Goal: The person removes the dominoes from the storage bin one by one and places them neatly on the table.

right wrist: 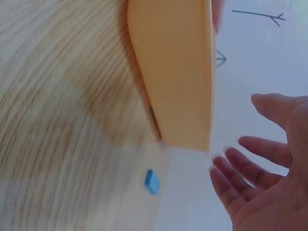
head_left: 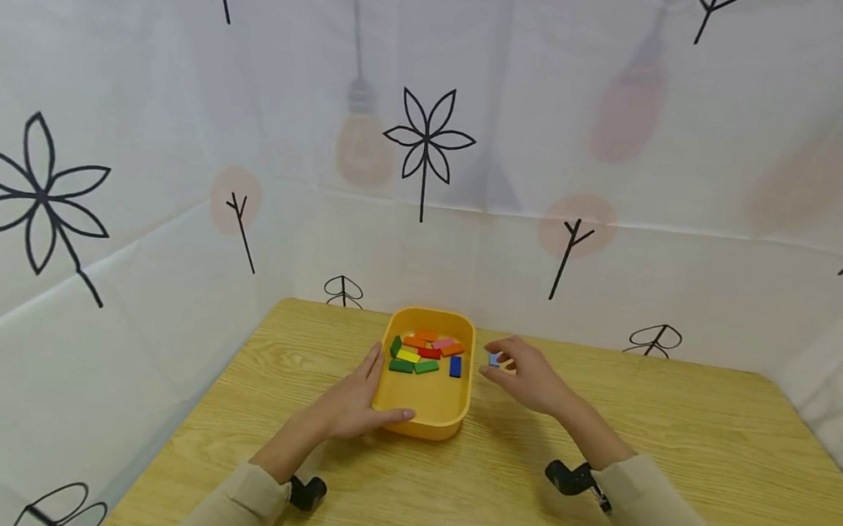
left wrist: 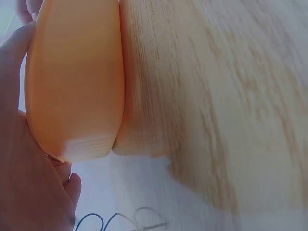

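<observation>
A yellow plastic box (head_left: pixel 421 397) stands on the wooden table, with several coloured blocks lying in its far half. My left hand (head_left: pixel 351 403) holds the box by its near left side, fingers along the left wall and thumb over the front rim. In the left wrist view, that hand (left wrist: pixel 29 144) lies along the rim. To the right of the box, my right hand (head_left: pixel 532 377) hovers with fingers spread and nothing between them. A light blue block (right wrist: pixel 152 182) lies on the table, partly hidden behind the right fingers in the head view.
Inside the box are green blocks (head_left: pixel 426 367), a yellow block (head_left: pixel 408 356), a red block (head_left: pixel 429 353), orange blocks (head_left: pixel 453 349), a pink block (head_left: pixel 443 343) and a dark blue block (head_left: pixel 455 367). A white patterned cloth (head_left: pixel 467 259) hangs behind the table (head_left: pixel 678 427).
</observation>
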